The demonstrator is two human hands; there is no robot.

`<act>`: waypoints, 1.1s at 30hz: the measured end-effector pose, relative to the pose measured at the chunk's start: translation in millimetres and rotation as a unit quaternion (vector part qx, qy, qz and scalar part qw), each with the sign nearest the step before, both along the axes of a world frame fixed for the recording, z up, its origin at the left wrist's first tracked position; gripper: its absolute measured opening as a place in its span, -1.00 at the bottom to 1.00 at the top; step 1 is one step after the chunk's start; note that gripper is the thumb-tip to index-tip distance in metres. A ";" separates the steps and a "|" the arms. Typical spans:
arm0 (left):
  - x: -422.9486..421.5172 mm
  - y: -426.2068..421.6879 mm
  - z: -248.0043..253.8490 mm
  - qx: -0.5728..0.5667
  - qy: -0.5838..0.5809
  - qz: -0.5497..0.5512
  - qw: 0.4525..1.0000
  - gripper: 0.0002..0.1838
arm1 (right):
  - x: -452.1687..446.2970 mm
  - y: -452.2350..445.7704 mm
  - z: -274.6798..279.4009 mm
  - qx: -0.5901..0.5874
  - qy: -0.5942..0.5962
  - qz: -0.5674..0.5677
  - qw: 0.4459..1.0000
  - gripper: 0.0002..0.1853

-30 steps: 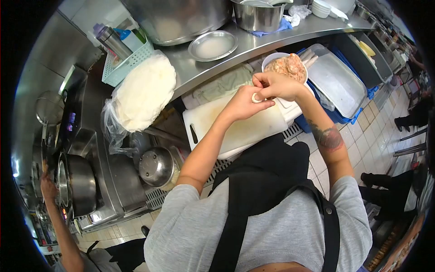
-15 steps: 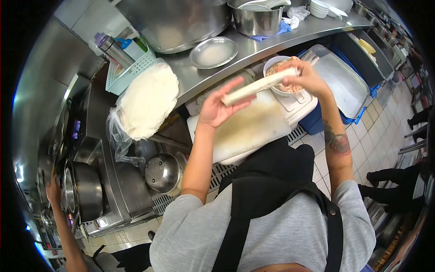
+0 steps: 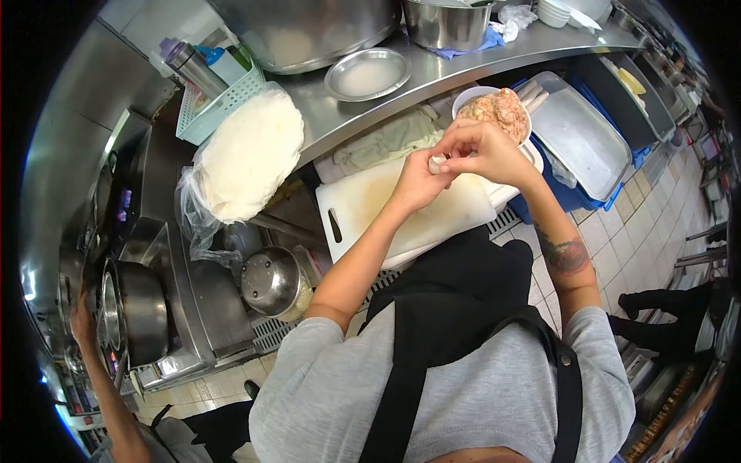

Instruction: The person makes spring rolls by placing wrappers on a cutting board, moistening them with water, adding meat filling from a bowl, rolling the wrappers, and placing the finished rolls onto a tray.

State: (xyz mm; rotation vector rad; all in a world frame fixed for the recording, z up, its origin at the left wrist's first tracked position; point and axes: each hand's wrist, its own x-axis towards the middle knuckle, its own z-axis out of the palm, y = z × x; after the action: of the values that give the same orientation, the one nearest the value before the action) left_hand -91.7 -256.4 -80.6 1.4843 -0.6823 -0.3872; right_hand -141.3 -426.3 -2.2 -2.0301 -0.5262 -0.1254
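Note:
Over the white cutting board [image 3: 370, 231], my hands meet around an uncooked spring roll, with one pale end of the roll [image 3: 437, 163] showing between them. My left hand [image 3: 417, 184] is closed around it. The fingers of my right hand [image 3: 486, 154] are pinched at that end. The rest of the roll is hidden by the hands. Just beyond my right hand stands a white bowl [image 3: 463, 99] heaped with orange-pink filling [image 3: 498, 112]. Finished-looking pale rolls [image 3: 532, 96] lie beside the bowl at the tray's edge. A stack of round white wrappers [image 3: 251, 158] rests on plastic to the left.
A metal dish [image 3: 392, 86] of whitish liquid sits on the steel counter [image 3: 432, 81]. Behind it are large pots [image 3: 309, 38]. A metal tray [image 3: 587, 147] lies on a blue crate at right. At lower left, another person's arm [image 3: 104, 386] reaches toward a pot [image 3: 143, 312].
The roll was held lengthwise between an open left hand and the right hand; now both hands have come together and closed around it. The filling bowl shows more fully.

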 end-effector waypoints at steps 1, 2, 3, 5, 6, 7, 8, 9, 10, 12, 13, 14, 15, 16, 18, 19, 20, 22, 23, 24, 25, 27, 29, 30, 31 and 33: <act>-0.7 -0.8 2.7 0.003 -0.007 -0.003 1.000 -0.80 | 1.9 1.4 -5.0 0.003 0.000 -0.011 1.000 -0.72; -1.4 -0.8 4.5 0.016 -0.009 -0.009 1.000 -0.84 | 3.1 2.6 -7.5 0.006 0.000 -0.022 1.000 -0.75; -2.1 -0.4 6.1 0.030 -0.012 -0.015 0.999 -0.87 | 3.4 4.1 -4.7 0.009 0.047 -0.025 0.999 -0.79; -3.4 0.4 8.0 0.047 -0.016 -0.022 0.999 -0.90 | 5.1 6.5 2.5 0.016 0.141 -0.030 0.989 -0.88; -4.3 1.0 8.6 0.050 -0.017 -0.021 0.998 -0.90 | 7.4 6.2 2.0 0.035 0.172 -0.015 0.984 -0.89; -5.1 1.8 8.7 0.054 -0.018 -0.021 0.998 -0.89 | 10.9 5.5 0.2 0.054 0.203 0.000 0.978 -0.90; -5.4 2.8 8.0 0.050 -0.009 -0.021 0.999 -0.88 | 14.3 4.8 -2.7 0.073 0.233 0.015 0.970 -0.90; -5.4 4.0 7.1 0.046 0.000 -0.021 0.999 -0.87 | 19.1 4.5 -15.0 0.159 0.273 0.040 0.948 -0.89; -5.6 5.1 6.4 0.042 0.009 -0.021 0.999 -0.86 | 23.9 5.9 -31.4 0.244 0.310 0.064 0.917 -0.87; -5.6 7.1 6.5 0.055 -0.007 -0.025 0.998 -0.86 | 26.3 5.2 -43.6 0.336 0.347 0.095 0.870 -0.84; -5.3 7.7 6.8 0.061 -0.015 -0.026 0.998 -0.86 | 23.5 7.2 -42.6 0.346 0.351 0.103 0.864 -0.83; -5.9 8.6 7.5 0.053 -0.015 -0.022 0.998 -0.86 | 20.2 9.5 -42.0 0.355 0.356 0.111 0.857 -0.81; -7.3 10.3 9.2 0.046 -0.015 -0.018 0.999 -0.87 | 15.9 11.8 -38.8 0.362 0.341 0.109 0.860 -0.81; -8.2 12.0 11.2 0.039 -0.014 -0.015 0.999 -0.87 | 10.6 13.4 -32.5 0.370 0.326 0.107 0.863 -0.80; -5.7 18.9 18.6 0.019 0.002 -0.054 0.998 -0.88 | 6.8 9.7 -22.1 0.336 0.276 0.110 0.894 -0.75; -5.5 20.8 22.2 0.007 0.011 -0.074 0.997 -0.88 | 6.2 4.2 -18.8 0.294 0.241 0.116 0.918 -0.71; -7.5 20.4 25.8 0.002 0.020 -0.072 0.997 -0.87 | 6.3 0.7 -18.2 0.250 0.207 0.121 0.938 -0.68; -10.1 18.5 32.7 -0.009 0.035 -0.072 0.997 -0.84 | 11.5 -2.7 -23.2 0.152 0.116 0.100 0.976 -0.61; -8.9 18.4 31.8 0.006 0.033 -0.079 0.996 -0.84 | 13.5 -4.6 -25.6 0.101 0.068 0.089 0.989 -0.57; -7.3 19.8 29.8 0.021 0.031 -0.086 0.996 -0.84 | 13.9 -4.7 -27.4 0.101 0.063 0.083 0.989 -0.61; -6.7 20.5 28.1 0.037 0.029 -0.092 0.995 -0.84 | 14.4 -3.1 -29.2 0.101 0.058 0.078 0.990 -0.66; -6.5 18.8 26.2 0.031 0.032 -0.089 0.995 -0.84 | 14.8 0.1 -29.7 0.140 0.134 0.067 0.979 -0.73; -6.4 17.1 26.3 0.034 0.025 -0.088 0.995 -0.83 | 14.6 2.2 -28.9 0.216 0.289 0.050 0.931 -0.78; -6.4 16.9 27.5 0.040 0.017 -0.089 0.995 -0.82 | 15.1 3.3 -32.3 0.228 0.297 0.053 0.926 -0.77; -5.9 15.7 29.3 0.047 0.007 -0.094 0.994 -0.81 | 16.7 4.0 -39.6 0.241 0.303 0.053 0.920 -0.76; -8.2 16.5 34.8 0.067 -0.016 -0.082 0.994 -0.83 | 16.6 1.4 -48.8 0.306 0.312 0.079 0.896 -0.69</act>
State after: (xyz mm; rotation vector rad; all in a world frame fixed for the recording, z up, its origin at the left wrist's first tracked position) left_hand -99.9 -239.9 -45.7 1.5678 -0.8207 -0.5444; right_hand -124.7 -424.9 -50.9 -1.2956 -0.1951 0.4078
